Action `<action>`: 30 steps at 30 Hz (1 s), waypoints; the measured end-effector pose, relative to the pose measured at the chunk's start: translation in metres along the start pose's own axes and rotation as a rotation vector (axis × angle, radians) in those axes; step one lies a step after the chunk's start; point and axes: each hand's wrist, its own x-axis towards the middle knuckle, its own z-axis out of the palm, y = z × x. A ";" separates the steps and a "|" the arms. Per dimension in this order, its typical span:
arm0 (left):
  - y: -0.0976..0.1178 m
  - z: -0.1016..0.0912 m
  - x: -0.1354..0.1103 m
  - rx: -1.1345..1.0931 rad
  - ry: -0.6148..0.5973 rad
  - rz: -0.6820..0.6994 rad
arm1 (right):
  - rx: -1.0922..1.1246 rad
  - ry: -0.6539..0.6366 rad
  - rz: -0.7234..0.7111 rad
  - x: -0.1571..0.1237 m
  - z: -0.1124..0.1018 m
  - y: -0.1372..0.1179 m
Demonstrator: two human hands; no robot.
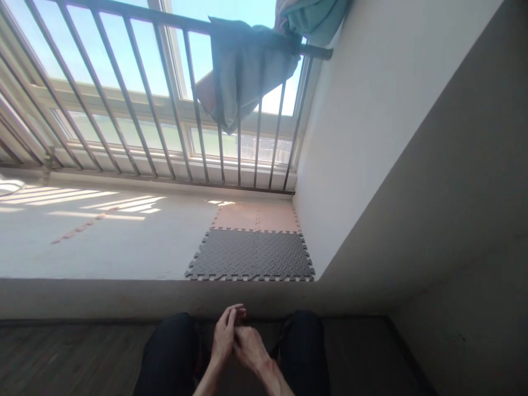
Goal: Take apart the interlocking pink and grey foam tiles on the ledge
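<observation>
Dark foam mat lies lower centre of frame, above and apart from both hands; long axis left-right. Left hand nearer, fingers narrow; right hand overlaps, fingers partly hidden; grip of either cannot be told.

Two hands, two knees
</observation>
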 end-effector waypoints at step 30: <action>0.146 -0.095 0.486 0.799 0.379 -0.160 | -0.570 0.330 0.137 0.361 -0.128 0.190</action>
